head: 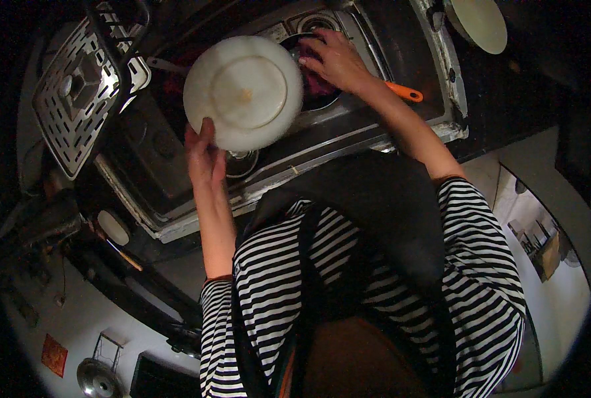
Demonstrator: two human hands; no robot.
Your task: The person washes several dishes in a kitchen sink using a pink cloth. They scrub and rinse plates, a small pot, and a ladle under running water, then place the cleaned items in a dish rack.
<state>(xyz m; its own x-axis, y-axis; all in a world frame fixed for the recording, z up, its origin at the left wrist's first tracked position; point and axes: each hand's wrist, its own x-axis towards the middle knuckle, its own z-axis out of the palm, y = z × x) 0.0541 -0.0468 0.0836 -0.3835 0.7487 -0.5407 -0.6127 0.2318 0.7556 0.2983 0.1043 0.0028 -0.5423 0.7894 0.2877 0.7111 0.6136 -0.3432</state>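
Note:
A pale round plate (243, 92), its footed underside facing the camera, is tilted over the sink area. My left hand (207, 156) grips its lower left edge. To the plate's right, my right hand (332, 62) reaches down at a dark round vessel (320, 103) that holds dark reddish stuff; whether the fingers grip any of it cannot be told. Under the plate's lower edge a clear glass item (241, 163) shows in part. An orange handle (404, 92) juts out to the right of the vessel, beneath my right forearm.
A slotted metal dish rack (79, 94) stands at the left. The sink's worn pale rim (186, 226) runs along the front. A pale bowl (479, 25) is at the upper right. An oval pale object (113, 227) and a stick-like handle (131, 259) lie at the lower left.

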